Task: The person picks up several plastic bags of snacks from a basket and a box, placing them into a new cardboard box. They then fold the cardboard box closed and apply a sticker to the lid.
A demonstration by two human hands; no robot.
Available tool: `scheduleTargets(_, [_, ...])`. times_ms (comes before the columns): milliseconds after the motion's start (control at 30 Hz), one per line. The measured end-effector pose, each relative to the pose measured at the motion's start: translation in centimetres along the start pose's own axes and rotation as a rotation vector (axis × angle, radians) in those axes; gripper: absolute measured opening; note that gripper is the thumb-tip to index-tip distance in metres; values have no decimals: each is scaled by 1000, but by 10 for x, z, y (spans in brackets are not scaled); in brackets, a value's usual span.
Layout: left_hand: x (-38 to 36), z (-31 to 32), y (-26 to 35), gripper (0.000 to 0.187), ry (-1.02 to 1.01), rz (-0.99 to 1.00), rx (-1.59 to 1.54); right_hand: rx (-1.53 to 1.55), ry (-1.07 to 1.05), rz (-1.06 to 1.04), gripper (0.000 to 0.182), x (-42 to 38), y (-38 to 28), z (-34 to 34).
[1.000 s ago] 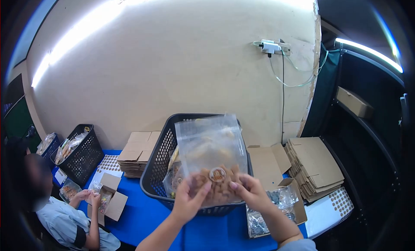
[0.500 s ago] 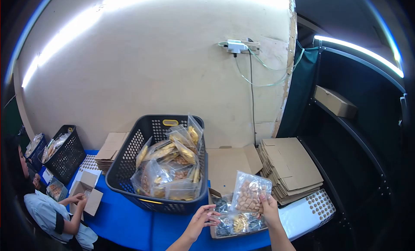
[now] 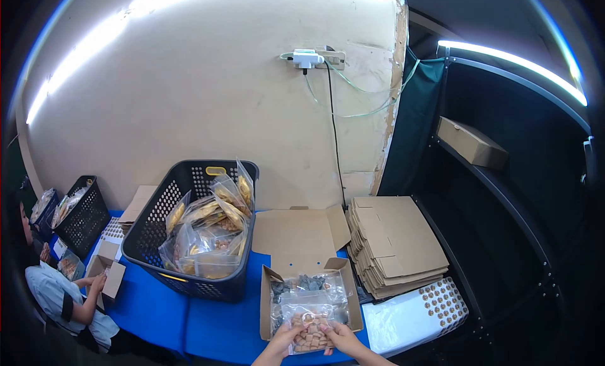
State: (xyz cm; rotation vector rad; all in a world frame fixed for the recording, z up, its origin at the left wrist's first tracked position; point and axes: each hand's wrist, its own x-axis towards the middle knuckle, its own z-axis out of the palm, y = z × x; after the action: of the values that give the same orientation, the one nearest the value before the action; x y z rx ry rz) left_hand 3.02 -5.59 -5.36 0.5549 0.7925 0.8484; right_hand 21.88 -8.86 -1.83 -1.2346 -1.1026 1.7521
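The left hand (image 3: 287, 337) and right hand (image 3: 343, 341) pinch opposite sides of a clear bag (image 3: 310, 339) over the near part of the open carton (image 3: 266, 306), packets (image 3: 309, 282) inside it. Laying-in seems underway; next probably calls for level lowering, even release.

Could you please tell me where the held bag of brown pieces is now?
In the head view, the bag is near the bottom middle, between the left hand and right hand, over the front of the open cardboard box.
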Motion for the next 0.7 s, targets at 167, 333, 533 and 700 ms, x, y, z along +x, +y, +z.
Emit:
scheduleTargets(167, [-10, 22, -10, 30, 171, 95, 7, -66, 80, -148, 33, 24, 25, -26])
scheduleTargets(333, [-3, 27, -44, 31, 202, 245, 144, -3, 85, 2, 31, 22, 19, -31])
scheduleTargets(533, [6, 5, -42, 36, 225, 173, 140, 163, 78, 51, 27, 24, 22, -23])
scheduleTargets(700, [-4, 21, -12, 35, 200, 354, 187, 195, 78, -13, 27, 19, -7, 4])
